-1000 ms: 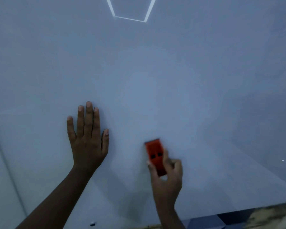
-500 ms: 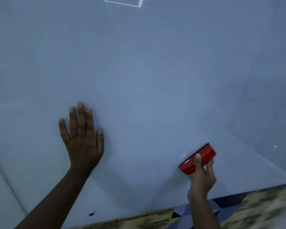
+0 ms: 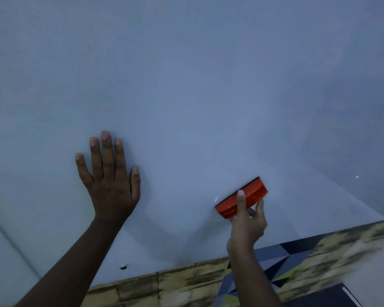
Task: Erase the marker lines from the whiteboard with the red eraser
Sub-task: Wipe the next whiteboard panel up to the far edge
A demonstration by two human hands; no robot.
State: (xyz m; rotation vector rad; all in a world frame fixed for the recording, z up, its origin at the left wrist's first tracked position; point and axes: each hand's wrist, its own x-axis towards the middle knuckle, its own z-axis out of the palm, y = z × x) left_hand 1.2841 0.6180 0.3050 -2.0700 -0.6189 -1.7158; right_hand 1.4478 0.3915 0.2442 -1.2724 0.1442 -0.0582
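The whiteboard (image 3: 186, 85) fills most of the head view as a pale grey-blue surface. No marker lines, printed labels or brand marks can be read on it or on anything else in view; the light is dim, so faint traces may escape notice. The left hand (image 3: 111, 180) lies flat on the board at lower left, palm against the surface, fingers straight and slightly spread, thumb alongside, holding nothing. The right hand (image 3: 247, 222) grips the red eraser (image 3: 242, 198) near the board's lower edge: the thumb lies across the eraser's upper face and the curled fingers wrap its underside. The eraser is tilted, its right end higher than its left, with a dark felt strip along the upper edge turned toward the board; it appears to touch the surface, though contact cannot be confirmed. A small bright fleck sits just beside its left end. A small round metal fastener (image 3: 123, 267) is set in the board near the bottom edge, below the left forearm. Below the board runs a yellowish mottled wall band (image 3: 175, 284), with a patch of dark geometric pattern (image 3: 282, 260) behind the right wrist.
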